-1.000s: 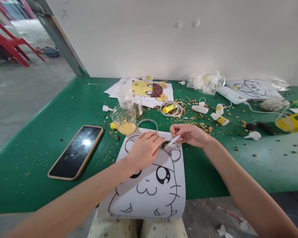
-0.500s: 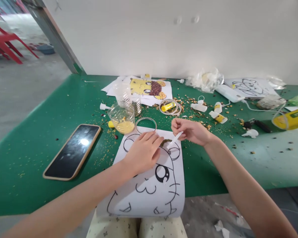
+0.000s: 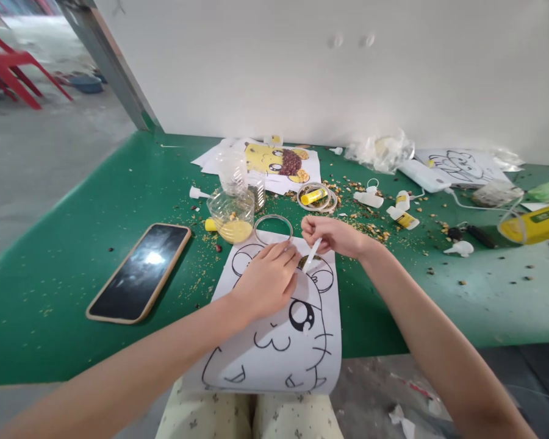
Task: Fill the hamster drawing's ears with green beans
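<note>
A hamster line drawing [image 3: 274, 360] on white paper reaches from the table over its front edge onto the lap. My left hand [image 3: 268, 277] lies across the drawing's upper part, fingers stretched out and nothing held. In a pinch, my right hand [image 3: 332, 235] holds a thin white stick [image 3: 312, 255], whose kind I cannot make out. The stick's lower end points down at a dark, grainy patch [image 3: 318, 263] by the right ear. Just beyond my left fingers, a clear ring-shaped lid [image 3: 273, 216] rests at the paper's top edge.
A phone [image 3: 139, 274] lies at left. Past the drawing stand a clear tub [image 3: 233, 222] with yellow grains and a finished hamster picture [image 3: 279, 161]. Scattered seeds, several glue bottles [image 3: 402, 217] and a yellow container [image 3: 537, 222] are at right.
My right hand has moved left with the white stick, bringing it closer to my left hand and over the dark patch. My left hand stays on the paper. The view has shifted slightly.
</note>
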Motion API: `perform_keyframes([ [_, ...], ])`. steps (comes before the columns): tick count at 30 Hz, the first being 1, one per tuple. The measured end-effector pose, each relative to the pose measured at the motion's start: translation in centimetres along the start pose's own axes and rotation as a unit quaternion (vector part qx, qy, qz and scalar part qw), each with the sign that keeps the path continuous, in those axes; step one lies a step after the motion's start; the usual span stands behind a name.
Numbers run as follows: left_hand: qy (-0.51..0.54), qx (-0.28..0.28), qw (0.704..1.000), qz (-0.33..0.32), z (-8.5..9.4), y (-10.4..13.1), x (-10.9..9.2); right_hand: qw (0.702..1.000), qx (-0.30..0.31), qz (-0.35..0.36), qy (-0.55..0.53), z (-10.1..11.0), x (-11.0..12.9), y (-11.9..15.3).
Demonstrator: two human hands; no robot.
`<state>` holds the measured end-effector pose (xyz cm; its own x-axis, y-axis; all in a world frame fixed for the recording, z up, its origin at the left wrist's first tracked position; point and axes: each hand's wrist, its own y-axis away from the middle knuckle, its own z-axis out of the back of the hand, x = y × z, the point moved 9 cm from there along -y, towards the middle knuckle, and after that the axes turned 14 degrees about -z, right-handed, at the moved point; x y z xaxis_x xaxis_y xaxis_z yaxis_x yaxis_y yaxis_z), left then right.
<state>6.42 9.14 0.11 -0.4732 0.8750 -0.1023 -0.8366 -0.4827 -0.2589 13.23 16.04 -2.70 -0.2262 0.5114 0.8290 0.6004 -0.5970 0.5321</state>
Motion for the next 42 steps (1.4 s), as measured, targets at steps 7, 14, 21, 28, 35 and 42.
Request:
perform_keyframes([
  [7,0.000,0.002,1.000,0.001,0.0,0.1,0.0,0.999,-0.042,0.007,0.030,0.5,-0.4,-0.1],
  [14,-0.007,0.000,1.000,-0.001,-0.1,0.0,-0.1,0.994,-0.079,0.034,0.074,1.2,-0.1,-0.2],
  [21,-0.003,-0.006,1.000,-0.002,0.1,0.1,-0.1,0.987,-0.098,0.057,0.111,1.7,0.1,-0.1],
  [28,0.001,0.001,1.000,0.004,-0.1,0.1,0.0,0.989,-0.064,0.048,0.125,1.2,0.0,0.3],
  [35,-0.001,0.003,1.000,0.003,0.0,0.1,0.0,0.992,-0.033,0.030,0.121,0.7,-0.4,0.3],
  [42,-0.009,0.000,1.000,-0.025,0.3,0.1,-0.3,0.991,-0.033,0.022,0.127,0.6,-0.5,0.4],
])
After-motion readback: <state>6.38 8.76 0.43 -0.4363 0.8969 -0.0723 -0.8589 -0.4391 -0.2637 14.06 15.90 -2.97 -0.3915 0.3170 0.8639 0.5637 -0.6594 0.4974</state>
